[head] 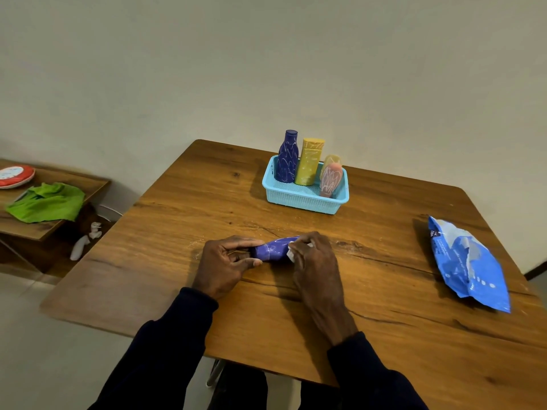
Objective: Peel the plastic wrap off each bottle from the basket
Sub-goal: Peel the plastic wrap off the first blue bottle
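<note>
You are on the peeling step for one bottle: the blue bottle [273,249] lies on its side on the table [177,202], near your edge, between both hands. Your left hand [225,261] curls round its base end. Your right hand [310,255] grips the neck end, fingers pinching a whitish bit that looks like the plastic wrap [291,254]. Next, hold the base firm and draw that wrap off — the other bottles [310,164] wait in the basket [305,201]

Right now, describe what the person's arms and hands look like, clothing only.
The left hand and right hand are bare: no gloves, and no ring or watch shows. The left sleeve and right sleeve are long, plain and very dark, near black, ending at the wrists.
</note>
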